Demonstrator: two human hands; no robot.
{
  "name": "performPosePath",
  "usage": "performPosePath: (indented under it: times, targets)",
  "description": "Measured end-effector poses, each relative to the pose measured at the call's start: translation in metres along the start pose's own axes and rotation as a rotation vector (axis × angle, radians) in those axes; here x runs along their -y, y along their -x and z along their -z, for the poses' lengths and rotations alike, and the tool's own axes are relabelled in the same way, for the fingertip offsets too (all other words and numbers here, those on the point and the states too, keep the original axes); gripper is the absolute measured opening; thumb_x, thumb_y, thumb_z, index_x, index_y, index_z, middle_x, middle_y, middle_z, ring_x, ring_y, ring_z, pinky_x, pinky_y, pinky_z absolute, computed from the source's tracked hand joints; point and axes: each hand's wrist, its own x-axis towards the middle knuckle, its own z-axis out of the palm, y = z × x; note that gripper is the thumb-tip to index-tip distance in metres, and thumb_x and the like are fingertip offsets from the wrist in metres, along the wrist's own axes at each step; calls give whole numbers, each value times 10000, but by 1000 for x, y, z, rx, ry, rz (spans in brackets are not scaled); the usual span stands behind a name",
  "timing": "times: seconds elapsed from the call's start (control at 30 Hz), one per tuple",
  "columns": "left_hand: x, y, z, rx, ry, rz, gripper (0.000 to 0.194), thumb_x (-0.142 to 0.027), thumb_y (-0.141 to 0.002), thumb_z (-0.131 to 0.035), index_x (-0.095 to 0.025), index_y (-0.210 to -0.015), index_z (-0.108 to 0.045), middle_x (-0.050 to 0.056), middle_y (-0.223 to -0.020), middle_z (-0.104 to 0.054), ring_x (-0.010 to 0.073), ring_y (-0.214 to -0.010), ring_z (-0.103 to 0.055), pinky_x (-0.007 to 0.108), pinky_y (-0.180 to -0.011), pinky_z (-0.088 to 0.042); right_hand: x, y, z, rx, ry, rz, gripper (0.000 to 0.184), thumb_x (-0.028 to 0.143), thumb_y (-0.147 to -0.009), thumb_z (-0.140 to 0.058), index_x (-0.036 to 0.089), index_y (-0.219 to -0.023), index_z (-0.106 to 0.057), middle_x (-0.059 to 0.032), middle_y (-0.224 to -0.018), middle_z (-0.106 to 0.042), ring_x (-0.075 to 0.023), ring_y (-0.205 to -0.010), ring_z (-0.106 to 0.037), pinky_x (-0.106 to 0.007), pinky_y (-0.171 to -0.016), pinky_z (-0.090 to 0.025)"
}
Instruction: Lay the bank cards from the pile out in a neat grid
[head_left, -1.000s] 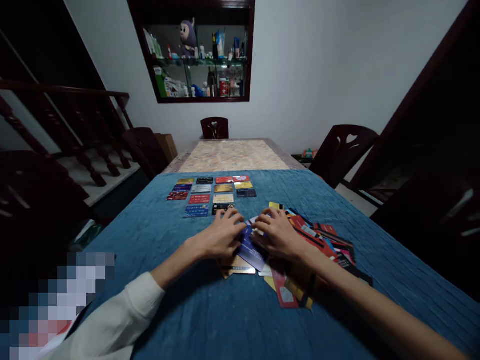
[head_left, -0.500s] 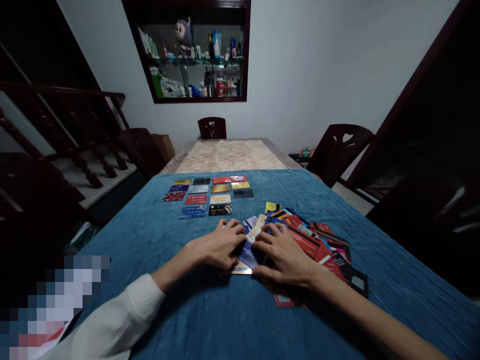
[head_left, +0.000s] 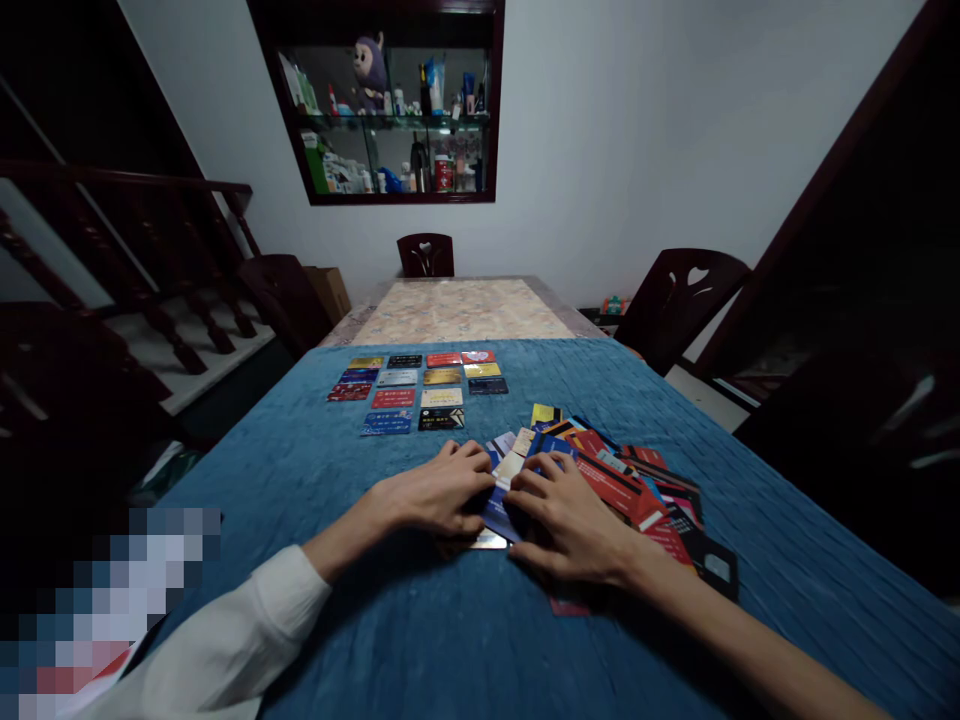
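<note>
My left hand (head_left: 442, 490) rests at the near-left edge of a loose pile of bank-style cards, palm down, fingers bent but apart. Its fingertips touch a blue-violet card (head_left: 496, 510). On the other side of that card my right hand (head_left: 566, 515) lies over the pile with fingers spread and thumb out, nothing gripped in it. A pale gold card (head_left: 510, 466) and a dark blue card (head_left: 551, 446) show between and beyond my fingers. Red cards (head_left: 611, 485) and a black card (head_left: 716, 565) fan out to the right. Cards under both palms are hidden.
Several cards lie in short columns farther off, among them a black VIP card (head_left: 442, 419), a blue card (head_left: 387, 423) and a red card (head_left: 394, 399). Blue cloth (head_left: 300, 450) covers the near table. Chairs (head_left: 682, 305) stand around it, and a wall cabinet (head_left: 401, 120) is behind.
The view has shifted slightly. My right hand has come down nearer me with its thumb spread, covering the near cards. Both hands have barely moved in the last half second.
</note>
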Motion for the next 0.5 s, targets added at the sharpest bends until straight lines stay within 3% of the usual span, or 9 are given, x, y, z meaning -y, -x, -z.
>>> performPosePath:
  times: [0.3,0.5]
  targets:
    - [2,1,3,-16,12,-29,133,-303,-840,-647,-181,-891,-665,69,-986,-644,261,-1057,-507,407,-937,-383,-2,3,-1,-125,-39,55,277,406,-855,-601,214,-1029,-698,-82,-975,-715,-274,-1043,-515,-486,-946,-315]
    - [6,2,8,-11,67,-55,120,-278,-892,-603,-206,-889,-698,50,-954,-697,260,-1114,-500,404,-974,-361,-3,2,-3,-278,-31,139,181,301,-874,-588,209,-977,-705,-56,-837,-718,-237,-945,-554,-469,-944,-344]
